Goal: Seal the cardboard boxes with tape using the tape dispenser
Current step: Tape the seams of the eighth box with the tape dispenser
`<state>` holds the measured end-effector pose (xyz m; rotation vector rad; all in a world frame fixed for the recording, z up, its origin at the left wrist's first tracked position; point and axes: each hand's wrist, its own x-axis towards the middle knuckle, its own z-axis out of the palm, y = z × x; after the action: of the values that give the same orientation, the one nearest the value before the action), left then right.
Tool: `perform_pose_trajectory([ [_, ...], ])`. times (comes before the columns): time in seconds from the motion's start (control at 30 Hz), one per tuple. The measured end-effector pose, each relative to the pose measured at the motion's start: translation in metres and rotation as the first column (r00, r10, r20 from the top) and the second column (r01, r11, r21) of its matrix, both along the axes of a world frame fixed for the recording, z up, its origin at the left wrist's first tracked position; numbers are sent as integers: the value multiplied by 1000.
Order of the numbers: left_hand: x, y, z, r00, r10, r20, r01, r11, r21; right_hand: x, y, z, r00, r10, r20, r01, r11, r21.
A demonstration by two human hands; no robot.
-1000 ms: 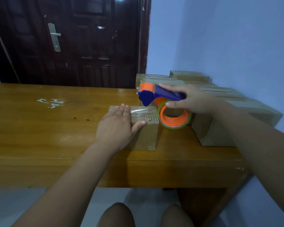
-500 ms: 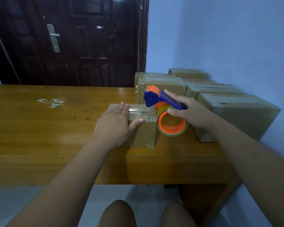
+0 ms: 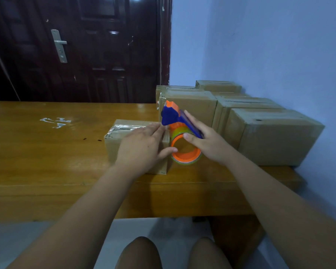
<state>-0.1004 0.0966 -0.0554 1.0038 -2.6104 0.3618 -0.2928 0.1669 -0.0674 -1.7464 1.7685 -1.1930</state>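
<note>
A small cardboard box (image 3: 113, 147) lies on the wooden table (image 3: 37, 152), with shiny clear tape across its top at the left end. My left hand (image 3: 142, 147) lies flat on the box's right part, fingers straight, thumb over the right edge. My right hand (image 3: 204, 141) grips the blue handle of the orange tape dispenser (image 3: 179, 136), which sits right against the box's right end. The dispenser's blue and orange head is just above my left fingertips. Its orange roll core rests near the table surface.
Several larger cardboard boxes (image 3: 270, 136) stand in a group at the table's right end against the blue wall. A dark door (image 3: 76, 49) is behind the table. White scraps (image 3: 55, 121) lie on the tabletop at left. My knees show below the table's front edge.
My left hand has slid right along the box top, uncovering the taped left end. The dispenser has moved slightly down and left, closer to the box's right end.
</note>
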Motion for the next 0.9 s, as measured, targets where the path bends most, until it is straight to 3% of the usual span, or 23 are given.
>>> perform_pose_trajectory([
  [0.2,14,-23,-9,999,-20,-34,19,1000,-4,2,8,2,982,25,185,-3,993,-120],
  [0.3,15,-24,-9,992,-105,-68,101,993,-63,3,11,2,985,34,166,-10,990,-143],
  [0.43,14,-20,-9,977,-146,-157,142,989,-39,-1,17,4,1000,14,-25,-16,995,-98],
  [0.57,14,-17,-6,990,-99,-104,93,993,-67,-8,20,3,938,-49,-343,39,999,-36],
  [0.6,14,-17,-5,990,-96,-101,89,994,-69,-10,21,3,931,-45,-363,36,999,-33],
  [0.77,18,-19,-7,986,-106,-126,101,994,-44,-10,34,5,999,0,-38,-4,995,-98],
  [0.83,19,-20,-7,984,-115,-136,110,993,-39,-9,37,6,1000,-8,-16,6,996,-94],
  [0.9,23,-23,-8,984,-109,-141,104,994,-40,-10,40,5,992,-47,-114,42,998,-48],
])
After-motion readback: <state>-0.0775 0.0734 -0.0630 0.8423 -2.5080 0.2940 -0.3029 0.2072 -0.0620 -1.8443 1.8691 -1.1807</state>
